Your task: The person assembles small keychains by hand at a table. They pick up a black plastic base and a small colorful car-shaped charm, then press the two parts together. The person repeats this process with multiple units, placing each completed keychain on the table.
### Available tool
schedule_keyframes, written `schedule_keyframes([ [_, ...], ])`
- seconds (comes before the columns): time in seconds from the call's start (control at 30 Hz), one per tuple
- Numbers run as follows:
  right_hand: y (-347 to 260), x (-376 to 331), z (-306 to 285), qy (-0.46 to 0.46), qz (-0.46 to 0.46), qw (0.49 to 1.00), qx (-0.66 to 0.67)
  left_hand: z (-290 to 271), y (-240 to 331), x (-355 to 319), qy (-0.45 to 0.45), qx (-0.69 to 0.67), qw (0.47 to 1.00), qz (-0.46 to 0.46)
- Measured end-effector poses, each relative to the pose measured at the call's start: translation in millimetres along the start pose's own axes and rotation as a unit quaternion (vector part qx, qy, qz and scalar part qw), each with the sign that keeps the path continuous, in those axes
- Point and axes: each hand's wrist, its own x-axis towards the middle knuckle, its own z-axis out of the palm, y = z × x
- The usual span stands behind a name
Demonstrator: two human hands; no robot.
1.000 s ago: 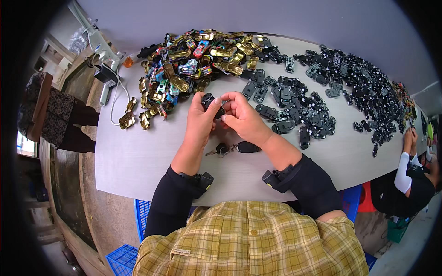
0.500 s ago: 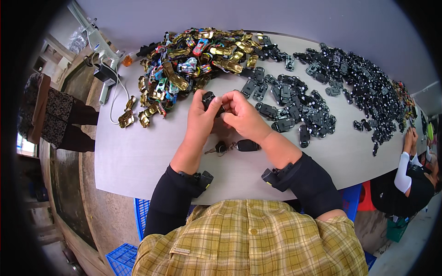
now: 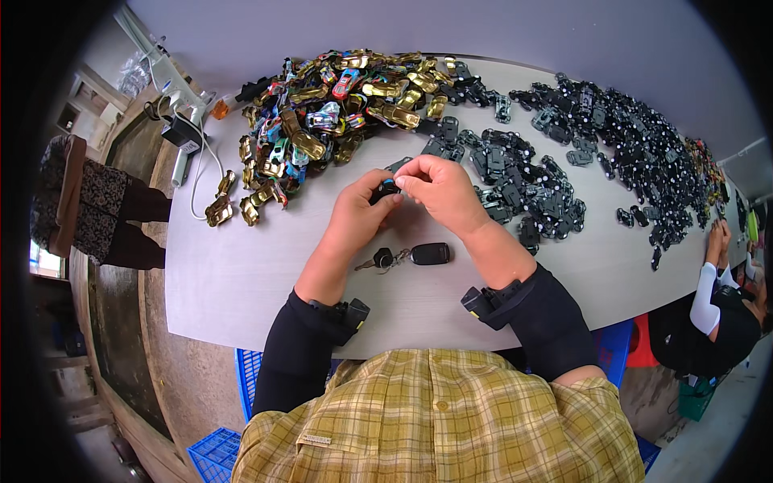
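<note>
Over the middle of the table, my left hand [image 3: 359,208] is closed around a small dark toy car chassis [image 3: 385,188], mostly covered by my fingers. My right hand [image 3: 441,191] meets it there, thumb and forefinger pinched at the chassis's upper edge; a bit of blue and white shows at the fingertips. Beyond my hands lie loose grey and black car chassis [image 3: 506,165]. To their left is a heap of shiny gold and multicoloured toy car bodies [image 3: 306,141].
A key [image 3: 382,258] and a black key fob [image 3: 430,253] lie below my hands. A big pile of black wheeled chassis [image 3: 636,153] spreads at the right. A power strip and cable [image 3: 187,133] stand at the left edge. Another person's hands [image 3: 718,240] are at the far right.
Both hands have shifted slightly, the held chassis turning and moving a little down and right between them. My right hand now covers more of it from above, and the keys show more fully.
</note>
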Motion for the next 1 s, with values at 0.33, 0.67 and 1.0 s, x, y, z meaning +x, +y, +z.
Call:
schedule_keyframes([
  [0.33, 13.5, -1.7, 13.7, 0.073, -0.144, 0.951, -0.262, -0.2, 6.6, -3.1, -0.031, 0.059, 0.996, -0.056],
  [0.67, 15.3, 2.0, 9.7, 0.079, 0.047, 0.987, 0.133, 0.1, 10.1, -3.0, -0.045, -0.104, 0.987, -0.111],
  [1.0, 32.8, 5.7, 5.5, 0.054, 0.054, 0.991, 0.107, -78.7, 22.3, -88.3, 0.072, -0.120, 0.990, -0.031],
])
